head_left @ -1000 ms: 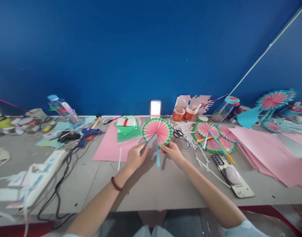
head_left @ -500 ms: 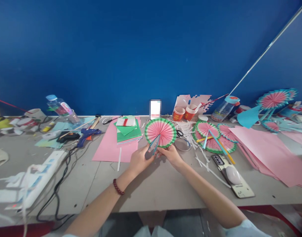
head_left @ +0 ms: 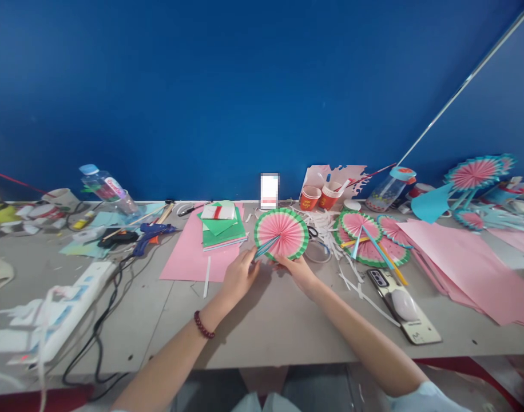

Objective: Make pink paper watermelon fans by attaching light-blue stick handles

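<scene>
A round pleated paper fan (head_left: 281,233), pink with a green and white rim, is held up over the grey table (head_left: 262,326). Its two blue stick handles (head_left: 264,249) lie together, pointing down-left. My left hand (head_left: 238,277) pinches the ends of those handles. My right hand (head_left: 300,270) holds the fan's lower rim from the right, fingers closed on it. A bead bracelet (head_left: 201,324) sits on my left wrist.
Pink paper (head_left: 193,252) and a stack of green sheets (head_left: 222,229) lie left of the fan. Finished fans (head_left: 367,234), scissors (head_left: 312,232), paper cups (head_left: 320,197), white strips and a phone (head_left: 403,306) lie right. A glue gun (head_left: 153,234), bottle (head_left: 105,186) and power strip (head_left: 68,309) sit left.
The two blue handles, spread apart a second ago, have been brought together. The fan has closed into a full circle and shifted slightly right and away from me.
</scene>
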`<state>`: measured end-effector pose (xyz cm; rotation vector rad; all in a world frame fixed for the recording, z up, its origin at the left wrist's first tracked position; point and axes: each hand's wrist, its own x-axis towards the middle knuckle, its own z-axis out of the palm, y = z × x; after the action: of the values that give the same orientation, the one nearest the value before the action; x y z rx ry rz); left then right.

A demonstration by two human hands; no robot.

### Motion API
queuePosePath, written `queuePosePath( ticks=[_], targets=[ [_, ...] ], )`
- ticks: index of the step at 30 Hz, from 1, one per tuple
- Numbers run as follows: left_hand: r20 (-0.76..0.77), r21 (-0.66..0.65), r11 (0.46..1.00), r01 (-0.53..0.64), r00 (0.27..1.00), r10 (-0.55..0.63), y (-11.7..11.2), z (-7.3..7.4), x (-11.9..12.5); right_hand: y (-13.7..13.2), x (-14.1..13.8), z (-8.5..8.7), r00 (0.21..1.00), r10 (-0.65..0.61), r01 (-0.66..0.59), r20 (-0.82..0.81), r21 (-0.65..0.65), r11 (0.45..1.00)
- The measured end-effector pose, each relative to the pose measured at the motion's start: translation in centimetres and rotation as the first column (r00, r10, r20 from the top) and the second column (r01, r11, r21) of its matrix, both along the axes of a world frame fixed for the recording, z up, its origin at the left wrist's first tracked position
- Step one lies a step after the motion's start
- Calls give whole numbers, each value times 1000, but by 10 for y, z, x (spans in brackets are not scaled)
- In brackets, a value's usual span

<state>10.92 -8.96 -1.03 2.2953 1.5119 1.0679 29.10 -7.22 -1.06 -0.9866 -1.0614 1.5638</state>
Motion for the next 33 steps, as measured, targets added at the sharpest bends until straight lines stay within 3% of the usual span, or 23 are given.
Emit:
queuePosePath(
  ticks=[7,16,25,33],
  targets=[
    [-14,40,999,-5,1000,6,5,-3,-5,-1,2,8,999,37,-38,-22,-30,999],
    [-55,12,999,-50,997,51,2,5,-4,0,2,7,999,29,-30,-16,-48,998],
    [26,-98,995,25,999,-23,0,5,-1,0,1,6,986,46,-62,-159,-98,993],
    [177,-202,971,126,980,-91,-2,14,1,-2,1,11,987,43,-57,-157,-84,995]
  ],
)
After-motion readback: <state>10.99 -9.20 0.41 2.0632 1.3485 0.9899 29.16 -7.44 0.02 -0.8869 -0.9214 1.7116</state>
